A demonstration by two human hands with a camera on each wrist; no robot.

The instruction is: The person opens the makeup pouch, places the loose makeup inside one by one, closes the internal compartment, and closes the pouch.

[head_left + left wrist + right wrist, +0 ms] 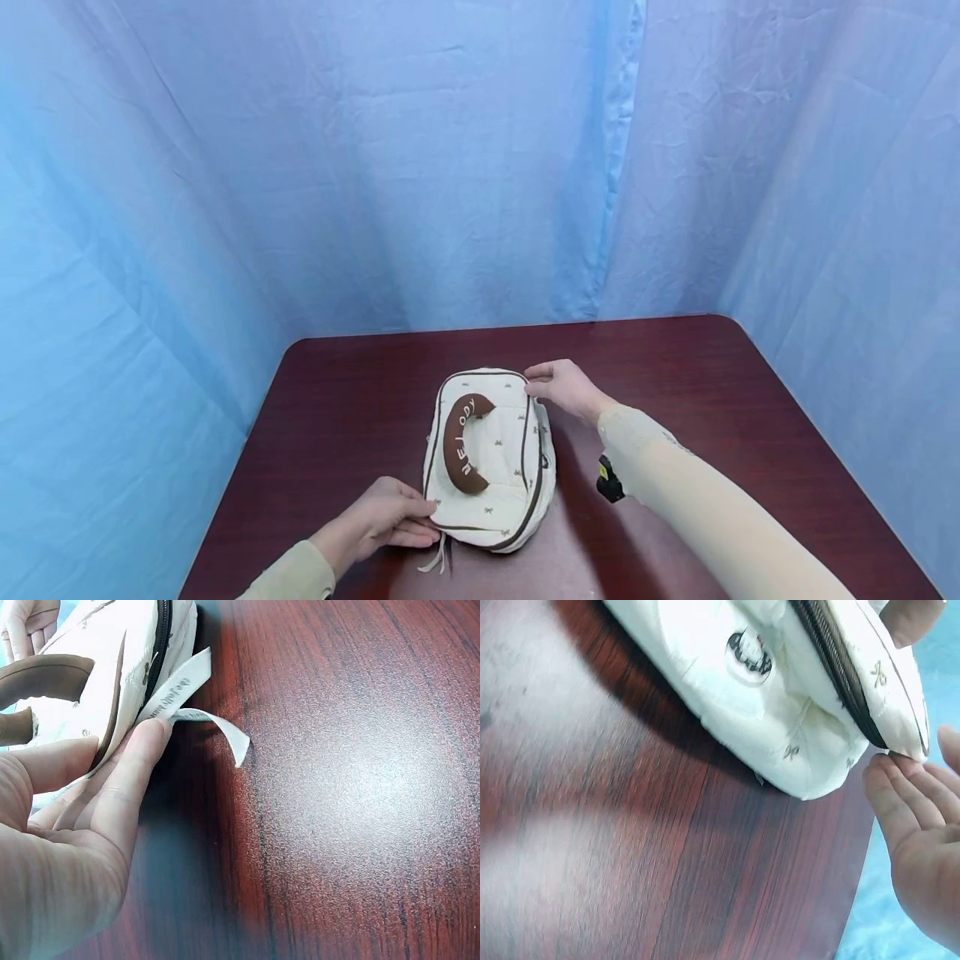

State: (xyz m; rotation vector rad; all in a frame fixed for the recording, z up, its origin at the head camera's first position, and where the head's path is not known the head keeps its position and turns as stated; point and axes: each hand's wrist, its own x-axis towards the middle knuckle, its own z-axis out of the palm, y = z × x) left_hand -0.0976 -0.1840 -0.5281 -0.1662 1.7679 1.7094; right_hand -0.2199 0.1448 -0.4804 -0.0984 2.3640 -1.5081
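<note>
A white zippered bag (491,450) with small brown bow prints and brown piping lies on the table. Its curved brown handle (459,450) bears white letters. At the bag's near left corner, my left hand (386,512) pinches the edge, thumb on top and fingers beneath. White ribbon tags (180,688) hang out beside those fingers in the left wrist view. My right hand (566,390) touches the far right corner with nearly straight fingertips. In the right wrist view the dark zipper (838,671) runs along the side, above a round printed patch (748,656).
The dark red wood-grain table (360,400) has rounded far corners. Pale blue curtains (465,183) hang behind it and on both sides. A small black device (609,481) sits under the right forearm.
</note>
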